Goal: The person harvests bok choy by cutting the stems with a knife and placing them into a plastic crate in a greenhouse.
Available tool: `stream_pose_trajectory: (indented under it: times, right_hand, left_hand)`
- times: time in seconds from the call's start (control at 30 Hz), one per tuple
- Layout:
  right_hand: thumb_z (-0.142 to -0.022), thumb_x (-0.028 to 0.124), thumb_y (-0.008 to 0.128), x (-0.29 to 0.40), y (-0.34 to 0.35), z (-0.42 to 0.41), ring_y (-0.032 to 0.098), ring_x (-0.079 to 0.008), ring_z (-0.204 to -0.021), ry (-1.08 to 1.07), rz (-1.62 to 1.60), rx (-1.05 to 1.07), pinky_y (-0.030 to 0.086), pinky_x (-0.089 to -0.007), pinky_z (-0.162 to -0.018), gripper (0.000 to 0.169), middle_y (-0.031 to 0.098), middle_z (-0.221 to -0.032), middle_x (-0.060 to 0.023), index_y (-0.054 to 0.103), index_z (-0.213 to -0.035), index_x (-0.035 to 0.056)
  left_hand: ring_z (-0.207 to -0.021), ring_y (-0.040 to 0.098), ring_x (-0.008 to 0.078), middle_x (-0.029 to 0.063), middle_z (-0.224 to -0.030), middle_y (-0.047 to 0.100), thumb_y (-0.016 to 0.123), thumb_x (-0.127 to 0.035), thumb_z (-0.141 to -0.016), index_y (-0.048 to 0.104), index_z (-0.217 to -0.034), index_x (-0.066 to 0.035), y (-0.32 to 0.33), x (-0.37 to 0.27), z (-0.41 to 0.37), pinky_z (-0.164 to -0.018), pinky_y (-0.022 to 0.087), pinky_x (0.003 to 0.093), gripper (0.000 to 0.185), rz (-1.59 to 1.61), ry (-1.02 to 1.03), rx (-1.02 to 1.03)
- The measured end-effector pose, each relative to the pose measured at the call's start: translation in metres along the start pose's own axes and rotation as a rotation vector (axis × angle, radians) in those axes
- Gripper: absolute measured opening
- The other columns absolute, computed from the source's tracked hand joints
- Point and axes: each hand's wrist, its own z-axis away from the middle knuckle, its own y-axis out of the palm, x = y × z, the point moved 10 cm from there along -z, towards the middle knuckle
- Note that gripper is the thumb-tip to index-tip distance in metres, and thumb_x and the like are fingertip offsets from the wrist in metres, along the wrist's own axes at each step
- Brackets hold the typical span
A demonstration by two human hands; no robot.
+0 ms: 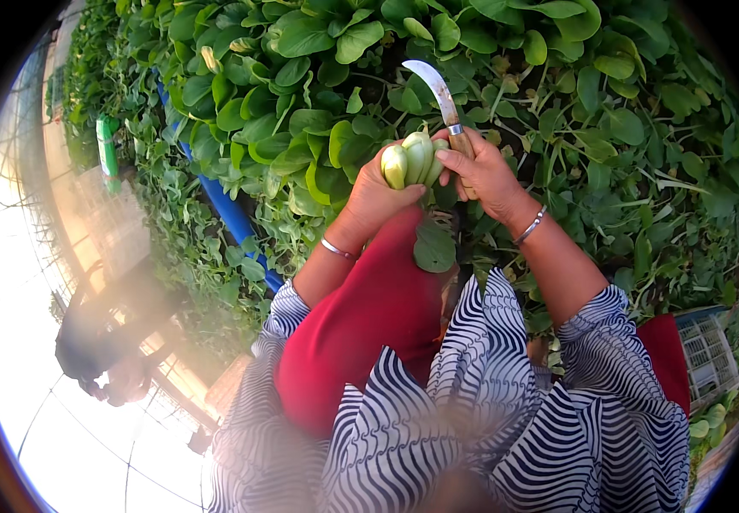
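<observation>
My left hand [372, 189] grips a few pale green bok choy heads [416, 157], their thick white-green stem bases turned up towards me. Around the wooden handle of a curved harvesting knife [435, 85] the fingers of my right hand [490, 172] are closed. The hooked blade points up and to the left, above the bok choy, and bears brown stains. My right thumb touches the side of the rightmost stem base. A dark green leaf [435, 246] hangs below the bunch in front of my red-clad knee [369, 308]. The other leaves of the bunch are mostly hidden.
Dense standing bok choy [305, 83] grows ahead and to the left; low, sprawling greenery [606, 173] covers the right. A blue pipe [218, 195] runs along the left. Behind me on the right is a plastic crate [709, 356]. A blurred person [109, 333] is at far left.
</observation>
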Motion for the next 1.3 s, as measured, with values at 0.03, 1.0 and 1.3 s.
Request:
stream_pose_trajectory:
  times: [0.03,1.0,1.3]
  right_hand:
    - [-0.087,0.026,0.058,-0.013,-0.003,-0.002,0.049,-0.0058,-0.055,0.068,-0.002,-0.012,0.035,-0.0192,-0.039,0.027,0.054,-0.073,-0.0019,0.051,-0.104,0.0061]
    - [-0.087,0.031,0.051,-0.118,-0.021,-0.073,0.058,-0.0398,-0.087,0.162,0.918,-0.060,0.046,-0.0420,-0.077,0.040,0.061,-0.087,-0.0244,0.052,-0.099,-0.0068]
    - [-0.086,0.034,0.052,-0.122,-0.013,-0.097,0.057,-0.0425,-0.088,0.121,0.868,-0.136,0.044,-0.0447,-0.077,0.042,0.060,-0.090,-0.0262,0.052,-0.095,-0.0074]
  left_hand:
    - [-0.097,0.058,0.0174,0.0090,-0.108,0.059,0.068,-0.001,-0.063,0.048,-0.123,-0.005,-0.005,-0.006,0.001,-0.086,0.046,0.0295,0.063,-0.117,0.067,-0.012]
    - [-0.073,0.063,0.0350,0.0217,-0.079,0.063,0.057,-0.007,-0.070,0.023,-0.138,-0.005,-0.085,0.054,-0.012,-0.066,0.050,0.0428,0.076,-1.247,-0.122,-0.221]
    - [-0.073,0.063,0.0364,0.0220,-0.079,0.064,0.056,-0.008,-0.071,0.023,-0.135,0.000,-0.107,0.050,-0.021,-0.065,0.050,0.0433,0.073,-1.256,-0.196,-0.288]
